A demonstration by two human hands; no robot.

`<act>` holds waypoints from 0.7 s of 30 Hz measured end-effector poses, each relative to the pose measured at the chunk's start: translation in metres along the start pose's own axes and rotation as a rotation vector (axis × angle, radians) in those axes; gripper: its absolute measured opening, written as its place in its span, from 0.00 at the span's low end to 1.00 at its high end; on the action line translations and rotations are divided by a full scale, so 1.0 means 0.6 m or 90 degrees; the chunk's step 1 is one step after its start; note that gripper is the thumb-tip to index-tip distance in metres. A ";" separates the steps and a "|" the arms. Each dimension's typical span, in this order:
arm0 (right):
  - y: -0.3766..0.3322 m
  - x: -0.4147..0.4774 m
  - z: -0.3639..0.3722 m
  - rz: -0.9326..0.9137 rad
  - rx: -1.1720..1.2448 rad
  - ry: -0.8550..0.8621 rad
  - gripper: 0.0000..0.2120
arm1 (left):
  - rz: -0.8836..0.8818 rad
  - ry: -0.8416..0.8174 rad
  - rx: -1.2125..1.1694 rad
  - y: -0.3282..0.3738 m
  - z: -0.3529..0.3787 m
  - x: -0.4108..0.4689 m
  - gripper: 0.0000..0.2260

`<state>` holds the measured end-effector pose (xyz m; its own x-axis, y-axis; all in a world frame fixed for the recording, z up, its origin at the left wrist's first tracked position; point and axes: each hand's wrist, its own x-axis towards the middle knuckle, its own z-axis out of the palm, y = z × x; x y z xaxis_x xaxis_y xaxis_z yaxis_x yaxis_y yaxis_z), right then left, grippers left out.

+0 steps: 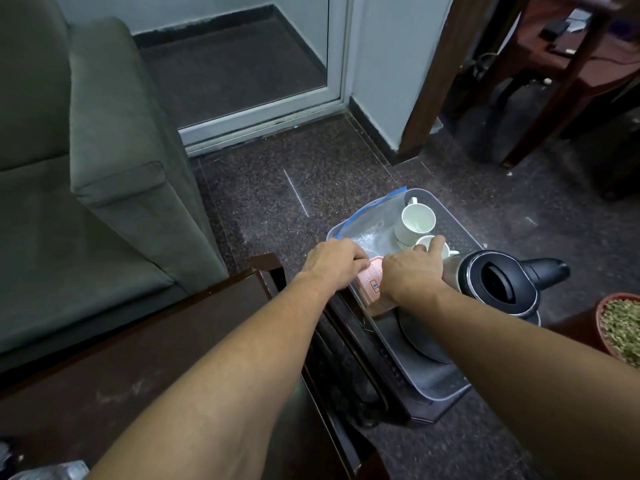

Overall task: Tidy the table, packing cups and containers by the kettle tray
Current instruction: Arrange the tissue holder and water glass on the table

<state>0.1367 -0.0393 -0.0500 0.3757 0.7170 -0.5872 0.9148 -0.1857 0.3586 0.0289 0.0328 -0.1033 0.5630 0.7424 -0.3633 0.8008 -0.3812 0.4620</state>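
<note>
my left hand (332,261) is curled, knuckles up, and its fingertips hold the top corner of the pink box (373,284). my right hand (412,276) lies palm down over the other side of that box. its index finger is stretched out to 1 o'clock and touches the rim of the small cup (425,241). its other fingers are hidden, so i cannot tell whether it grips the box or only rests on it.

the box has a white label with a red border. it stands at the 9 o'clock side of the grey tray (446,388) and seems to be inside the clear zip bag (363,225) with the blue edge, though i cannot be sure. the bag spreads toward 11 o'clock over the tray's far corner.

at the tray's 12 o'clock end a white cup (414,223) stands upright on a saucer. nothing shows inside it. the small cup is just beside it, toward me.

the kettle (498,284), its lid shut, is at 3 o'clock from my hands, and its round base (415,336) is under my right wrist.

a pot (620,327) filled with pale pebbles is at 4 o'clock. the dark worktop (166,344) is at 7 o'clock and a green armchair (86,168) at 10 o'clock.
</note>
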 end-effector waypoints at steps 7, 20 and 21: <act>0.003 -0.011 -0.016 0.025 0.013 0.037 0.24 | 0.015 0.131 -0.032 -0.008 -0.023 -0.034 0.16; -0.356 -0.183 -0.058 -0.300 0.410 0.362 0.15 | -0.133 0.383 -0.070 -0.286 -0.094 -0.356 0.13; -0.403 -0.205 -0.053 -0.332 0.430 0.348 0.16 | -0.151 0.394 -0.065 -0.323 -0.098 -0.393 0.13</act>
<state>-0.1354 -0.0612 -0.0413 -0.0598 0.9950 -0.0804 0.9014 0.0192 -0.4325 -0.2709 -0.0357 -0.0596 0.1287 0.9903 0.0526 0.8480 -0.1374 0.5119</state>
